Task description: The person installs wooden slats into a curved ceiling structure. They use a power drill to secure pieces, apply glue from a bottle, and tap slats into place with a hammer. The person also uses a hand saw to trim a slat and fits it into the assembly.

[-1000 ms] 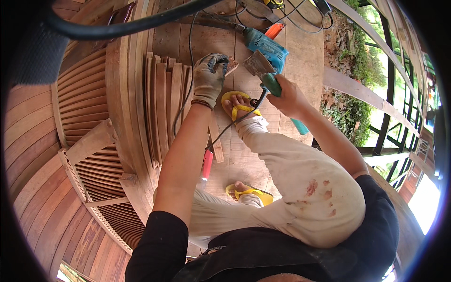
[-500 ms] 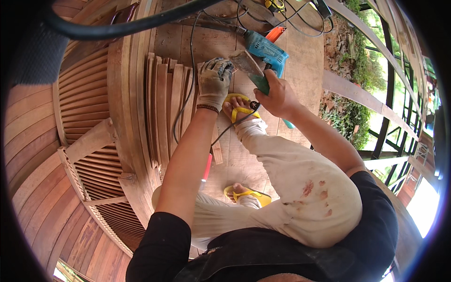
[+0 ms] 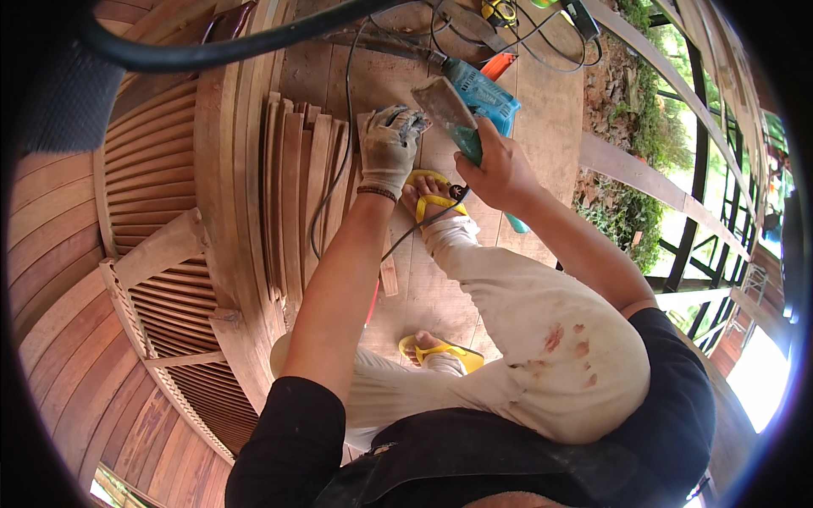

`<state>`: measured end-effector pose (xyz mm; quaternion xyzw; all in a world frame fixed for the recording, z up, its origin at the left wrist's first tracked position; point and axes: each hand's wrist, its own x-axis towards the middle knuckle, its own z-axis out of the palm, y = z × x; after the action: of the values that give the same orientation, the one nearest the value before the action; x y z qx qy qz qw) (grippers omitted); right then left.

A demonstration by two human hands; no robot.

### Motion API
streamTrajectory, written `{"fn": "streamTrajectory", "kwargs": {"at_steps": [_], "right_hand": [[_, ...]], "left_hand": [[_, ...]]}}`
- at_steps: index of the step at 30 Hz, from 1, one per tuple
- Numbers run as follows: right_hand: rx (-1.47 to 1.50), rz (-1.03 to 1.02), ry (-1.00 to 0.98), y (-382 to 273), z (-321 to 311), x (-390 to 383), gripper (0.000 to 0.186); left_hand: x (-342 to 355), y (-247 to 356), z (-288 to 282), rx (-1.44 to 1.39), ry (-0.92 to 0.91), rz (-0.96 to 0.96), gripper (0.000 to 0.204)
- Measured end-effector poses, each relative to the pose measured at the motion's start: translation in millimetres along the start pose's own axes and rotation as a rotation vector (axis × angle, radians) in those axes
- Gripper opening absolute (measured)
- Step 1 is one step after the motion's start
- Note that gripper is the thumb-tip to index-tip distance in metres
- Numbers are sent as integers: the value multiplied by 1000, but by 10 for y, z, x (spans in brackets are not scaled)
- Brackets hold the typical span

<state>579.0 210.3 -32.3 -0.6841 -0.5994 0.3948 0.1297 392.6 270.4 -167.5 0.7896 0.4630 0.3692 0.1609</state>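
My left hand (image 3: 389, 151), in a worn grey work glove, is closed with its fingers curled; whatever it pinches at the fingertips is too small to make out. Just right of it, my bare right hand (image 3: 500, 169) grips the green handle of a scraper (image 3: 446, 106), whose broad, worn blade points up and left toward the glove. A teal power drill (image 3: 484, 91) lies on the wooden floor behind the scraper, partly covered by it. Long wooden slats (image 3: 292, 190) stand in a row left of the gloved hand.
Black cables (image 3: 542, 55) tangle around an orange object (image 3: 498, 65) and a yellow tape measure (image 3: 498, 11) at the far side. A slatted wooden frame (image 3: 152, 195) fills the left. My feet in yellow flip-flops (image 3: 434, 207) rest on floorboards; greenery lies beyond the right edge.
The scraper's blade has tilted slightly more upright and its handle has shifted a little left. The gloved hand has moved slightly right, its fingers still curled.
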Motion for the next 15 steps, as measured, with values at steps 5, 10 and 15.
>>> {"fn": "streamTrajectory", "kwargs": {"at_steps": [5,10,15], "right_hand": [[-136,27,-32,195,81,124,46],[-39,-68,66,54,80,40,36],[-175,-38,-9,72,29,203,37]], "left_hand": [[-4,-33,67,-44,-4,-54,17],[-37,4,51,-119,-32,-163,17],[-75,-142,168,6,3,14,17]]}}
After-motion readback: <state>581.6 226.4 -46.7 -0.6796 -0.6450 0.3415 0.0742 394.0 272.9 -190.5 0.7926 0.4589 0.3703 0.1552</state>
